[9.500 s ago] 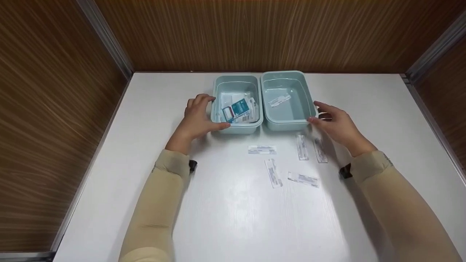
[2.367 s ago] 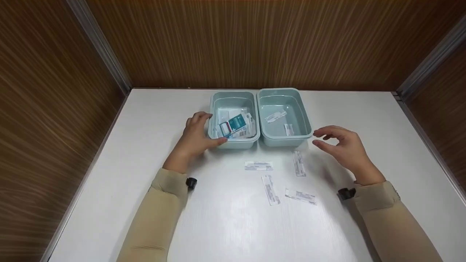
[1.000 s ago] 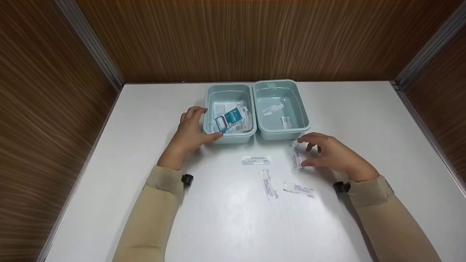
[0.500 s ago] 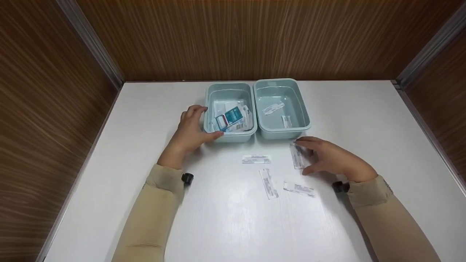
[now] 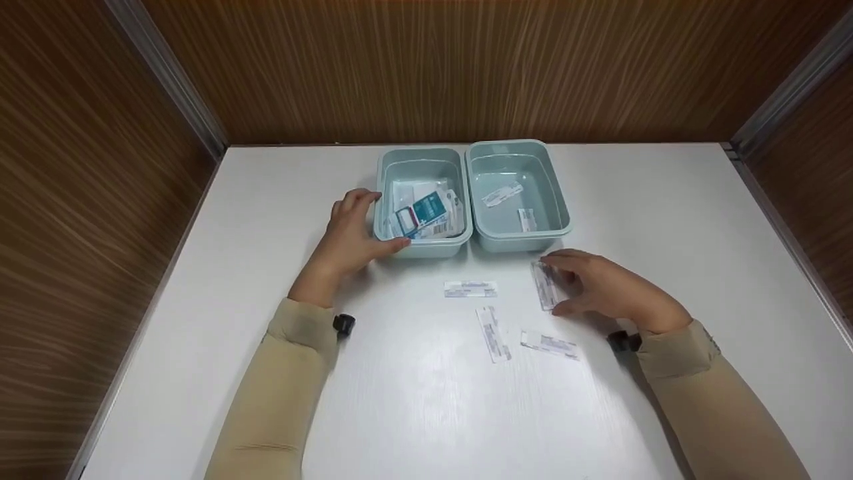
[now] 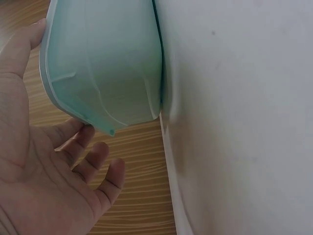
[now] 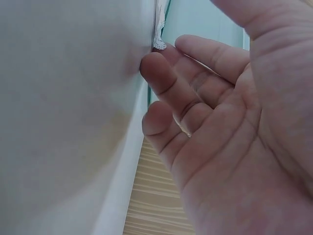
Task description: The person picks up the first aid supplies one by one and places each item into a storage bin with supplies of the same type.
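My left hand (image 5: 348, 233) holds the near-left corner of the left light-blue plastic bin (image 5: 426, 248), its thumb on the near rim and fingertips on the side rim. In the left wrist view, thumb and index finger meet the bin (image 6: 107, 63) while the other fingers curl loosely. Below the right bin (image 5: 523, 244), my right hand (image 5: 610, 290) pinches a white, blue-printed wrapped adhesive bandage (image 5: 544, 285) lengthwise, fingertips at its far end and thumb at its near end. The right wrist view shows a crimped end of the bandage (image 7: 160, 36) against the fingertips.
Two similar bandages lie in the right bin. Three others (image 5: 470, 289) (image 5: 493, 335) (image 5: 550, 345) lie on the white table (image 5: 413, 413). A teal and white box (image 5: 426, 208) and clear packages fill the left bin. A wood-grain panel (image 5: 466, 73) stands behind.
A second bandage has gone into the right bin and the rightmost one has left the table. My right hand has moved down and left onto another bandage. The left hand keeps its hold.
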Demonstrator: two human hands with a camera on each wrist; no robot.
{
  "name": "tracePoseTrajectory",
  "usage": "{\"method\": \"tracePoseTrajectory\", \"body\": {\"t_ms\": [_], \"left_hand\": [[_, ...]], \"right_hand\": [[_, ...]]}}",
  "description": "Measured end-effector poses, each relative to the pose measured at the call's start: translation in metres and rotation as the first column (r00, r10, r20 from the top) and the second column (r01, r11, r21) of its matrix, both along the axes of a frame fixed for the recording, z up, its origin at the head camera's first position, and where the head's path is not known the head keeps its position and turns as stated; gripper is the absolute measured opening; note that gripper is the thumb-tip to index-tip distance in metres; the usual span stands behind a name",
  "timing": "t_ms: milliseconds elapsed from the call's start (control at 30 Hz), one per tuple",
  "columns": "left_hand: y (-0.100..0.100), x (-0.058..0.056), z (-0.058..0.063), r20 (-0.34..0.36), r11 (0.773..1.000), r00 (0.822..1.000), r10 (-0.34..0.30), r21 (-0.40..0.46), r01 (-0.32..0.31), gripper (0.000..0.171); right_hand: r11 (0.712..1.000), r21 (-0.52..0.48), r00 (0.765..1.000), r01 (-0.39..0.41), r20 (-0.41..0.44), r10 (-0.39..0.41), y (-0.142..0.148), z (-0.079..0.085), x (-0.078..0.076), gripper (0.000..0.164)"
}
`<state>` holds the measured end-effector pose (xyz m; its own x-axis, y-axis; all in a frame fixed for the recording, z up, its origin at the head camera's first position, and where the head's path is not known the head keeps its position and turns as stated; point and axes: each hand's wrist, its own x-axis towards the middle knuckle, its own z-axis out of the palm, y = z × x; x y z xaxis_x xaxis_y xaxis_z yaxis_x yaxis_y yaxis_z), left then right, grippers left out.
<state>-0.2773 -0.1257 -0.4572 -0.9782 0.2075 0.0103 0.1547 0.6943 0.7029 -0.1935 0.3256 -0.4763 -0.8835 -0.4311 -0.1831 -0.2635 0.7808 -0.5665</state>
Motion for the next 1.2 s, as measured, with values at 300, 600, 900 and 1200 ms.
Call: {"method": "tracePoseTrajectory", "body": {"t_ms": [300,600,900,1200], "left_hand": [[-0.0007,0.0001,0.0006,0.014,1.000,1.000,0.004,0.000,-0.004,0.111],[-0.0007,-0.0012,-0.0005,-0.015,1.000,1.000,-0.015,-0.006,0.015,0.110],[-0.0015,-0.0018,-0.0021,-0.026,1.000,0.999,-0.027,-0.001,0.027,0.109],[-0.0015,-0.0014,-0.0025,-0.019,1.000,1.000,-0.012,0.002,0.012,0.109]], "right_hand": [[1.000,-0.025,1.000,0.010,-0.002,-0.010,0.0012,-0.0006,-0.0005,0.097],[0.994,-0.106,1.000,0.001,-0.023,-0.004,0.0030,0.0000,0.0002,0.091],[0.986,-0.168,0.997,-0.020,-0.074,0.008,0.0024,0.0011,0.0012,0.088],[0.972,-0.227,0.990,-0.055,-0.143,0.023,0.0043,0.0059,0.0008,0.084]]}}
